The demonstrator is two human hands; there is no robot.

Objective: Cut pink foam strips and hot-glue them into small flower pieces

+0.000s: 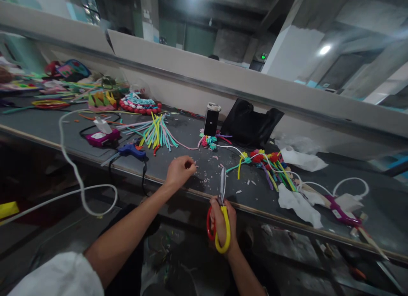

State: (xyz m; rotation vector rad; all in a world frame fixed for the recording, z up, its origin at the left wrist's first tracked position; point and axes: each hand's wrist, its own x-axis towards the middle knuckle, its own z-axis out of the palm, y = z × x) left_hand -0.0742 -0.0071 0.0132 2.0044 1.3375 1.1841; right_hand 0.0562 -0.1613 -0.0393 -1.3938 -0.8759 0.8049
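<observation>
A craft workshop among concrete pillars point(293, 49)
Scissors point(222, 183), glue gun point(132, 150), fuzzy stems point(159, 132), clippings point(248, 182), all at one long bench point(382, 204).

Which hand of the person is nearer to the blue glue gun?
Left. The left hand is right of the glue gun; the right hand, holding scissors, is farther right, nearer the person.
</observation>
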